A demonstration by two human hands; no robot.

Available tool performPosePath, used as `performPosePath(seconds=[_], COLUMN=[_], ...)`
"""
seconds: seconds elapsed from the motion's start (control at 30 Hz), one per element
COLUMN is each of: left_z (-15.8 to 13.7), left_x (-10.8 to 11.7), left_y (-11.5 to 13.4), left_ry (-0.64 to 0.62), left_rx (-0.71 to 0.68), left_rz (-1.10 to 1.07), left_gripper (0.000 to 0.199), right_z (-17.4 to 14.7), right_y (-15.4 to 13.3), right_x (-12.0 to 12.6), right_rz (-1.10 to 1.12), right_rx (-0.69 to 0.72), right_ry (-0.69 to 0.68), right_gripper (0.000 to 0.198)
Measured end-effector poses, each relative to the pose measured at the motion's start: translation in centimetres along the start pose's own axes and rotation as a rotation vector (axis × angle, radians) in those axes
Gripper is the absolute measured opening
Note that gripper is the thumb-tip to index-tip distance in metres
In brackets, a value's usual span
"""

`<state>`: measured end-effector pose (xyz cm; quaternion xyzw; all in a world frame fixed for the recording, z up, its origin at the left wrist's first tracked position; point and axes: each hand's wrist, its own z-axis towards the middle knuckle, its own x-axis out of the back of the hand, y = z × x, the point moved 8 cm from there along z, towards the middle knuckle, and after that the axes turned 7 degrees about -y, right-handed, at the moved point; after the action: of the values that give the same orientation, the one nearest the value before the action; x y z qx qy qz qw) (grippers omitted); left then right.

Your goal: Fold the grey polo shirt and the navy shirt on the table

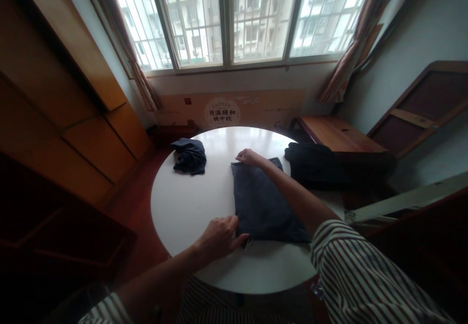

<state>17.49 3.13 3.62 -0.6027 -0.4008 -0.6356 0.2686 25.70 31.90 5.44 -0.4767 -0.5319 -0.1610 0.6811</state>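
evidently, left hand (219, 236) and right hand (248, 157) are pinching a folded navy garment (263, 208) at its left corners, suiting its probably light, limp handling.

A room in a home, by the look of it! From the round, glossy white table (183, 216), straight up at twelve, there's a wide, barred glass window (259, 31); reddish-brown fabric curtains (341, 75) hang at eleven and one; tall orange-brown wooden cupboards (87, 143) at ten; low brown wooden desk (340, 133) at two!
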Motion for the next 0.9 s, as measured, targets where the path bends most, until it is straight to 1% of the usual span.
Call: performPosePath(seconds=[0.07, 0.13, 0.23, 0.33, 0.47, 0.53, 0.7, 0.83, 0.9], left_z=[-0.2, -0.1, 0.0, 0.1, 0.0, -0.1, -0.1, -0.1, -0.1], left_x=[-0.8, -1.3, -2.0, -2.4, -2.7, -2.7, -2.8, -2.9, -2.9], left_y=[-0.3, 0.0, 0.7, 1.2, 2.0, 2.4, 2.7, 2.6, 2.5], left_ry=[-0.033, -0.023, 0.009, 0.02, 0.014, 0.02, 0.039, 0.047, 0.055], left_rx=[0.001, -0.032, -0.122, -0.21, -0.327, -0.363, -0.376, -0.356, -0.345], left_rz=[-0.001, 0.008, 0.029, 0.049, 0.062, 0.067, 0.079, 0.07, 0.072], left_gripper=[0.038, 0.038, 0.03, 0.024, 0.024, 0.024, 0.024, 0.023, 0.022], right_z=[1.1, 1.8, 2.4, 2.8, 3.1, 3.3, 3.5, 3.6, 3.7], right_y=[-0.5, -0.7, -0.9, -0.8, -0.3, -0.1, 0.1, 0.0, -0.1], right_x=[-0.8, -1.3, -1.6, -1.6, -1.7, -1.7, -2.0, -2.7, -3.0], right_rz=[0.002, 0.002, -0.003, -0.024, -0.05, -0.055, -0.057, -0.057, -0.06], right_rx=[-0.003, -0.007, -0.008, -0.018, -0.047, -0.06, -0.081, -0.083, -0.071], right_ry=[-0.064, -0.122, -0.182, -0.187, -0.164, -0.154, -0.165, -0.22, -0.249], right_gripper=[0.023, 0.02, 0.017, 0.018, 0.023, 0.025, 0.027, 0.03, 0.028])
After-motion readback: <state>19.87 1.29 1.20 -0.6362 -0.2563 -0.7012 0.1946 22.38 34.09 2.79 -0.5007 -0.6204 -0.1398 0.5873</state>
